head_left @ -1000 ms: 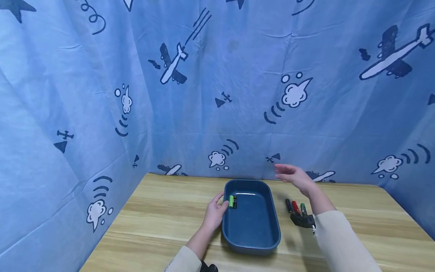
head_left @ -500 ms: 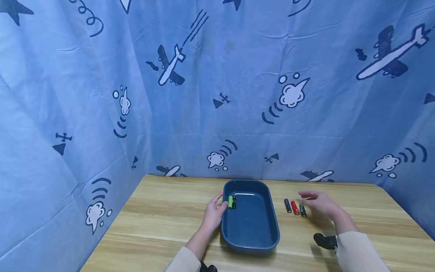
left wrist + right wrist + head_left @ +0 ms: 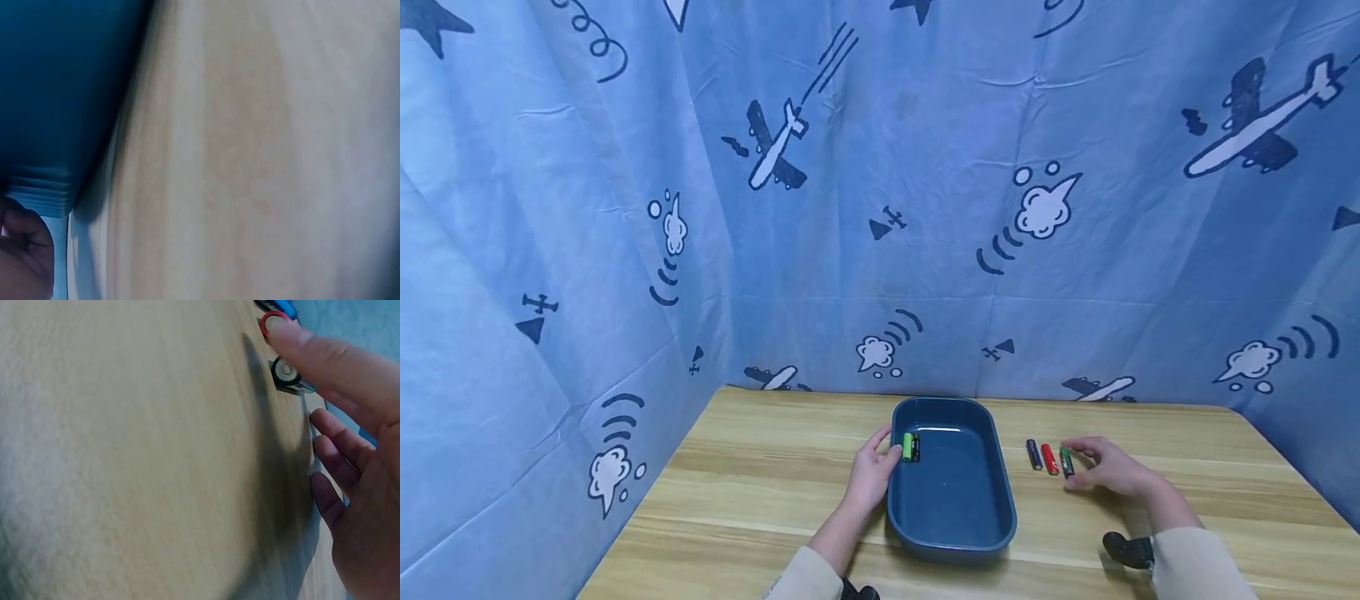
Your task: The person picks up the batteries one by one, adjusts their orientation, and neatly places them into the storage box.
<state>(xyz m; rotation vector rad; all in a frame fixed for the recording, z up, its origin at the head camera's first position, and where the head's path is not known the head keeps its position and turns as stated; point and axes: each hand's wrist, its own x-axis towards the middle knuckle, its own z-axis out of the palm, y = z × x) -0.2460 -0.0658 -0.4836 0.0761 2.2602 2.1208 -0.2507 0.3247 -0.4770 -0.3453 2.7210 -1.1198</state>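
Green battery [image 3: 1067, 462] lies on the table [image 3: 760, 500] at the lower right of the frame, between the thumb and forefinger of the right hand [image 3: 1108, 468]. Those two are spread apart, forefinger by its upper end, thumb by its lower end; whether they touch it I cannot tell. Just left lie a red battery [image 3: 1049, 459] and a dark blue battery [image 3: 1034, 454]. At lower centre, the left hand [image 3: 871, 475] pinches the left rim of the box [image 3: 951, 552].
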